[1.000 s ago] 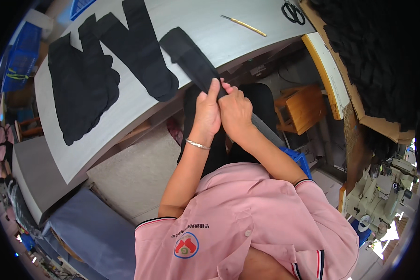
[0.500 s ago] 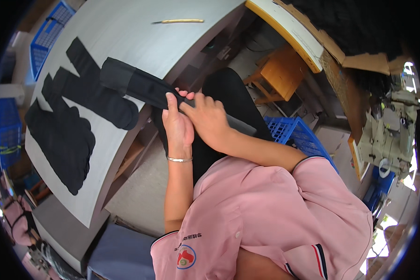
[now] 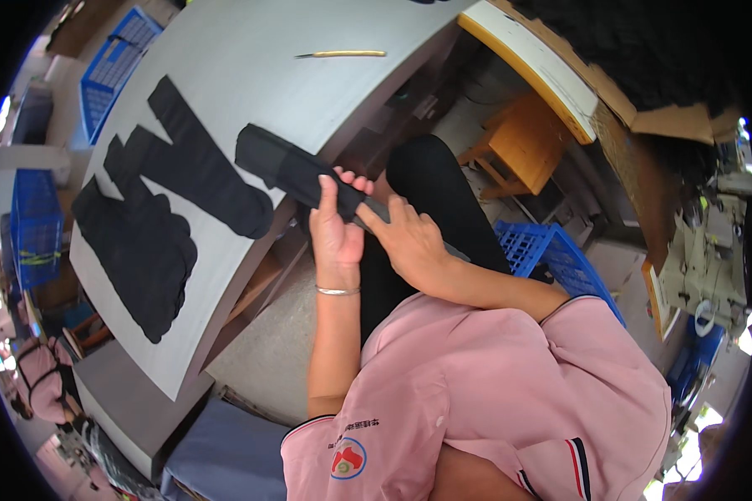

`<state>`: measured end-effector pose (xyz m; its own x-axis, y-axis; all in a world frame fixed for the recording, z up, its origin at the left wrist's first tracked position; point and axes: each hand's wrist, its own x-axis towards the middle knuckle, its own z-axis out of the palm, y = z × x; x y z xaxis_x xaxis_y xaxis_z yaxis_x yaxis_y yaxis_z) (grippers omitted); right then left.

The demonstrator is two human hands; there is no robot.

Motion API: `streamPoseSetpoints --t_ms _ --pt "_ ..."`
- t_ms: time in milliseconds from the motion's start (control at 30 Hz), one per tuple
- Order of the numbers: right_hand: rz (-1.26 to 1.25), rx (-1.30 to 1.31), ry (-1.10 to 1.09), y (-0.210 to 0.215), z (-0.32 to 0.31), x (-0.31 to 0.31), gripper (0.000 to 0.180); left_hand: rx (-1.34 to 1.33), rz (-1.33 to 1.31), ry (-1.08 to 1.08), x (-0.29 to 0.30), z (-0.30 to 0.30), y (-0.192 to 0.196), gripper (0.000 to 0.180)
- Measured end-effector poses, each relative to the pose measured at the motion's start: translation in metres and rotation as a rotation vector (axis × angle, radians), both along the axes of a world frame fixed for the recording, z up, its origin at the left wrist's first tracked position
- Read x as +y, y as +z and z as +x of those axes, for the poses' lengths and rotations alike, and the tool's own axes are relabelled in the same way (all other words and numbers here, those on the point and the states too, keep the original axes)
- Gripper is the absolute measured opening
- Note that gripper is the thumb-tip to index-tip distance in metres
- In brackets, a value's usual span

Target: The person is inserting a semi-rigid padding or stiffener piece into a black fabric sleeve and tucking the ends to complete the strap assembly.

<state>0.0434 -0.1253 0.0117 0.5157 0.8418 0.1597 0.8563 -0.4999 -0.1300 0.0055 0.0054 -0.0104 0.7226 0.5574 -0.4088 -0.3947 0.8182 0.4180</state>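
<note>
Head view: the left hand point(image 3: 338, 242) pinches a black sock point(image 3: 288, 165), its far end over the tabletop point(image 3: 251, 83); the right hand point(image 3: 411, 246) grips a grey strip point(image 3: 378, 207) against it; seemingly aligning both; next probably calls for steady holding.

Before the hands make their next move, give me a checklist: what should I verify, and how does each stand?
1. Left hand gripping the held black sock: ok, thumb on top, fingertips showing at its far edge.
2. Right hand gripping the gray strip: cannot tell, its palm side is hidden.
3. Strip seated inside the sock: cannot tell, the hands cover the junction.
4. Thin pointed tool clear of both hands: ok, it lies on the tabletop.
</note>
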Motion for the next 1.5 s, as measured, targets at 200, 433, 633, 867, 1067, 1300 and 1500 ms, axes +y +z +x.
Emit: streamPoseSetpoints --t_ms 200,433,633,867,1067,1300,1500 --pt "-0.046 0.051 0.050 -0.008 0.014 0.045 0.021 0.090 0.094 0.034 -0.009 0.001 0.010 0.032" --pt "0.050 0.206 0.132 0.017 0.012 0.012 0.044 0.162 0.098 0.038 -0.007 -0.001 0.016 0.033" --pt "-0.216 0.119 0.106 0.014 0.010 0.017 0.062 0.175 0.161 0.068 -0.009 0.000 0.008 0.032" --pt "-0.045 0.123 0.048 -0.016 0.020 0.054 0.054 0.075 0.173 -0.103 0.001 -0.006 0.006 0.043" --pt "-0.109 0.335 0.137 0.019 0.012 0.023 0.070 0.066 0.008 0.000 0.008 -0.008 0.018 0.044" --pt "-0.082 0.191 0.077 -0.011 0.013 0.029 0.017 0.178 0.118 -0.011 -0.026 -0.007 0.009 0.032" --pt "-0.161 0.325 0.110 0.017 0.014 0.031 0.027 0.131 0.025 -0.033 -0.004 -0.014 0.031 0.037"
